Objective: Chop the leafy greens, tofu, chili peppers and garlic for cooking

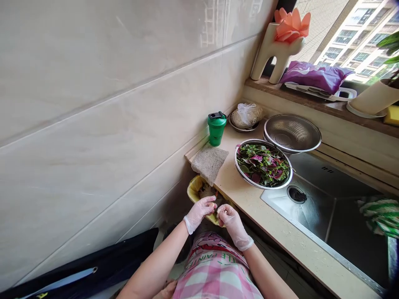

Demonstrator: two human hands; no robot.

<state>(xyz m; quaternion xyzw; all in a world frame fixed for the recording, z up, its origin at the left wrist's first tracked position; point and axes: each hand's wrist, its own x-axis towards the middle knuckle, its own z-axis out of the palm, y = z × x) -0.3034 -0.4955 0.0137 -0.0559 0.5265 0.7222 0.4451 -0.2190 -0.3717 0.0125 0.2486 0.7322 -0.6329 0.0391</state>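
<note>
Both hands wear thin, see-through gloves and are close together above a yellow-lined waste bin beside the counter edge. My left hand is pinched around something small and pale at the fingertips, too small to name. My right hand has its fingers curled together in a pinch, and what they hold, if anything, is hidden. Scraps lie inside the bin, partly covered by the hands. A colander full of green and purple leafy vegetables stands on the counter to the right.
A grey-brown cloth overhangs the counter corner near a green shaker bottle. Behind are a bagged item in a bowl and another metal colander. The steel sink lies right, with a green-striped cloth. Tiled wall bounds the left.
</note>
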